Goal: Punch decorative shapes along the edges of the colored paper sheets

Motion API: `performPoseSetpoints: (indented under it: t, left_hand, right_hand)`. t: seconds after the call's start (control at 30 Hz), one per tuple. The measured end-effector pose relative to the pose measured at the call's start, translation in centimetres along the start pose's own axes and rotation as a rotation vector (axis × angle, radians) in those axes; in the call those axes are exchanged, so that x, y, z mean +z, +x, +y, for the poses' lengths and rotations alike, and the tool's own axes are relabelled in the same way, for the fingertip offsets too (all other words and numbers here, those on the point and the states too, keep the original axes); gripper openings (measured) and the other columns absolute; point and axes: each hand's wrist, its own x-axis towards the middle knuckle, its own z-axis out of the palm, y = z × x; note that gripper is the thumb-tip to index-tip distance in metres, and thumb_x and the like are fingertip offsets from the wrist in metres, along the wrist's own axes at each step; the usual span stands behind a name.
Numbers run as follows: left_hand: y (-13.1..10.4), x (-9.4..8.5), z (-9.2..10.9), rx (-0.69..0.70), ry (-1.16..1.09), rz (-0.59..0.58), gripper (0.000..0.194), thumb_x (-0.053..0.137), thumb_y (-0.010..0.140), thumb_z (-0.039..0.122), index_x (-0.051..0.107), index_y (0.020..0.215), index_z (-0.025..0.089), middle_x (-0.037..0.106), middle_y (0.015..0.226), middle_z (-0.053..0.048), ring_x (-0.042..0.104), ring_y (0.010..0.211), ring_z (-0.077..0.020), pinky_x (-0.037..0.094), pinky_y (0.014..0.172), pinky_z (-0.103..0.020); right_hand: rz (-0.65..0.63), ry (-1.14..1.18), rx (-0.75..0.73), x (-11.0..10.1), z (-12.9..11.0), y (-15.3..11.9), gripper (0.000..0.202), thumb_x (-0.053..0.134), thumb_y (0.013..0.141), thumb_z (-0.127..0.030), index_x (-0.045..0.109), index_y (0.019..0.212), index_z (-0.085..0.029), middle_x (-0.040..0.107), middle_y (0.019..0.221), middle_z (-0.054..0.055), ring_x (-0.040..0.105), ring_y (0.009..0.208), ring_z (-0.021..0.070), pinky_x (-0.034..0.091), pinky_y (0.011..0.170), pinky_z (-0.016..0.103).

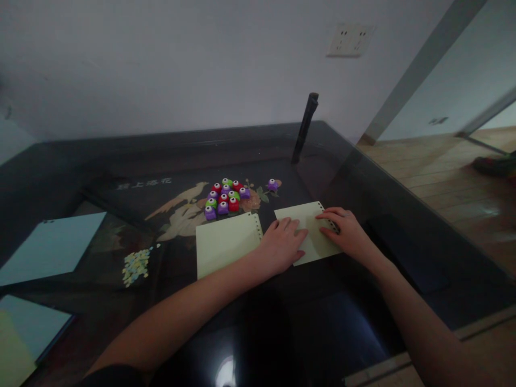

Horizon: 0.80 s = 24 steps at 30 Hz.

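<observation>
A pale cream sheet of loose-leaf paper (pixel 309 248) lies on the dark glossy table, its punched edge to the right. My left hand (pixel 281 243) rests on its left side with the fingers stretched out. My right hand (pixel 342 228) touches the punched edge, thumb and fingers apart and bent over the paper. Left of it lies a second cream sheet (pixel 223 244), partly covered by my left forearm. Behind that sheet sits a cluster of small red, green and purple one-eyed figures (pixel 223 197). A single purple figure (pixel 272 185) stands apart to the right.
A pile of tiny pale paper pieces (pixel 136 266) lies left of the sheets. Further left are a light blue sheet (pixel 56 244) and more coloured paper (pixel 34 325). A black upright post (pixel 305 128) rises at the back. A dark flat object (pixel 405 252) lies at the right.
</observation>
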Motion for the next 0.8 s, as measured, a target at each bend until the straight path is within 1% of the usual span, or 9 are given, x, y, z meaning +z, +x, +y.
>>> performPoseSetpoints:
  t: [0.1,0.2,0.33,0.43,0.57,0.63,0.7,0.8]
  left_hand:
    - [0.0,-0.1,0.1,0.0,0.001,-0.012,0.045,0.056,0.085,0.036,0.048,0.125,0.018,0.049,0.134,-0.014,0.042,0.124,-0.0317,0.039,0.096,-0.045]
    - [0.0,-0.4,0.1,0.002,-0.006,-0.024,0.045,0.057,0.085,0.036,0.048,0.125,0.019,0.048,0.134,-0.013,0.043,0.124,-0.0313,0.039,0.097,-0.045]
    - [0.1,-1.1,-0.1,0.002,-0.025,0.005,0.042,0.058,0.085,0.034,0.05,0.122,0.017,0.051,0.131,-0.013,0.046,0.12,-0.0293,0.039,0.096,-0.043]
    - [0.3,-2.5,-0.3,0.027,-0.045,0.06,0.037,0.058,0.085,0.032,0.052,0.118,0.017,0.053,0.127,-0.012,0.049,0.117,-0.0278,0.039,0.096,-0.042]
    - [0.1,-5.2,-0.7,0.031,-0.136,0.158,0.026,0.053,0.088,0.029,0.056,0.112,0.018,0.058,0.12,-0.009,0.053,0.112,-0.0239,0.04,0.095,-0.04]
    - [-0.7,-6.2,-1.3,0.001,-0.2,0.201,0.023,0.05,0.089,0.026,0.057,0.109,0.018,0.06,0.116,-0.008,0.057,0.106,-0.0219,0.043,0.091,-0.037]
    - [-2.2,-6.8,-2.5,-0.051,-0.245,0.234,0.022,0.048,0.089,0.023,0.058,0.108,0.019,0.063,0.112,-0.006,0.058,0.102,-0.0204,0.045,0.089,-0.035]
    - [-5.5,-7.0,-5.4,-0.201,-0.234,0.264,0.021,0.045,0.089,0.023,0.06,0.104,0.02,0.065,0.109,-0.006,0.059,0.101,-0.0199,0.045,0.087,-0.033]
  right_hand:
    - [-0.003,0.0,0.0,-0.1,0.0,0.0,0.027,0.057,0.075,-0.023,0.067,0.1,-0.023,0.059,0.107,0.011,0.056,0.101,0.0293,0.041,0.09,0.049]
    - [-0.011,-0.003,0.002,-0.1,0.0,0.0,0.027,0.058,0.074,-0.022,0.067,0.1,-0.023,0.06,0.107,0.011,0.056,0.1,0.0288,0.041,0.09,0.047]
    - [0.002,0.002,0.017,-0.4,-0.4,0.3,0.027,0.057,0.075,-0.022,0.067,0.1,-0.02,0.06,0.106,0.011,0.056,0.098,0.0282,0.043,0.088,0.045]
    - [0.064,0.027,0.034,-0.9,-0.7,0.4,0.024,0.057,0.076,-0.025,0.068,0.097,-0.019,0.06,0.103,0.012,0.056,0.095,0.0277,0.044,0.085,0.044]
    - [0.136,0.085,0.103,-1.4,-0.9,0.6,0.02,0.055,0.078,-0.028,0.068,0.091,-0.02,0.062,0.096,0.01,0.058,0.08,0.0237,0.047,0.072,0.039]
    - [0.138,0.112,0.123,-1.5,-1.1,0.7,0.019,0.055,0.078,-0.028,0.068,0.089,-0.02,0.062,0.092,0.009,0.057,0.075,0.022,0.046,0.067,0.037]
    - [0.125,0.132,0.124,-1.5,-1.5,0.8,0.019,0.055,0.077,-0.028,0.068,0.087,-0.02,0.063,0.088,0.008,0.057,0.072,0.021,0.045,0.065,0.036]
    - [0.105,0.16,0.105,-1.6,-2.6,1.0,0.018,0.055,0.077,-0.028,0.069,0.086,-0.02,0.063,0.089,0.008,0.056,0.069,0.0192,0.044,0.062,0.034]
